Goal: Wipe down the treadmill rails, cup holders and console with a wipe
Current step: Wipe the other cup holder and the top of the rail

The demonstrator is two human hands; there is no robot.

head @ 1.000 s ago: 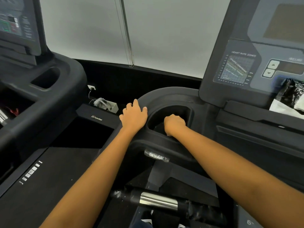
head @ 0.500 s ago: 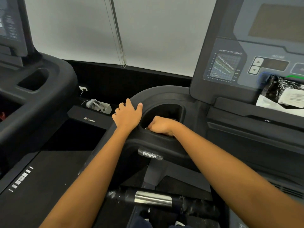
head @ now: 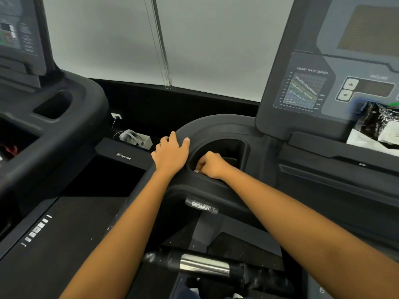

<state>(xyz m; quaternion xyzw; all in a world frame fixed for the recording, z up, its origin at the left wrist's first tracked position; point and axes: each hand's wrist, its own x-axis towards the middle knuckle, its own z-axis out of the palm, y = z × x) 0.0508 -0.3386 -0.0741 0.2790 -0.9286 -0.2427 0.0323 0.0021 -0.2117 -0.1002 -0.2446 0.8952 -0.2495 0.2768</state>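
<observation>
At the near lip of the cup holder, your right hand is curled tight, knuckles up, pinching the wipe. Only a small white scrap of it shows beneath your fingers, pressed against the matte black plastic. Your left hand lies flat on the rim just left of the well, fingers loosely spread. Up to the right stands the grey console, with a black packet resting on its ledge.
</observation>
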